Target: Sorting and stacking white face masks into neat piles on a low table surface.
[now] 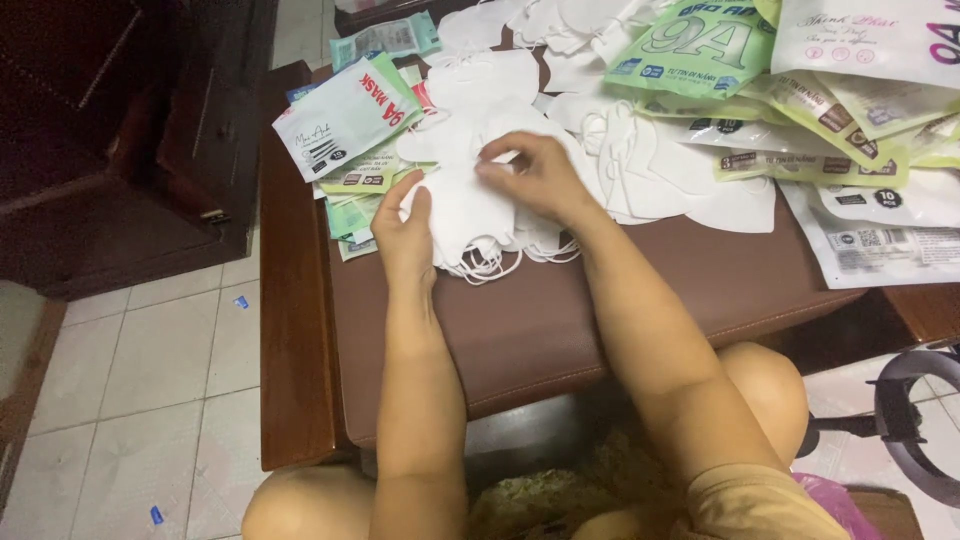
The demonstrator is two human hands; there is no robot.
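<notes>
The person sits at a brown padded counter [560,310], both hands on a stack of white face masks [465,215] lying near its middle: the left hand [405,235] cups the stack's nine o'clock edge with fingers curled loosely against it, while the right hand [535,175] presses down on top from three o'clock, fingertips pinching the uppermost mask. More loose white masks [650,175] spread toward two o'clock, green-and-white printed packets [345,120] fan out at ten o'clock, and a heap of similar packets [800,90] fills the one o'clock corner.
</notes>
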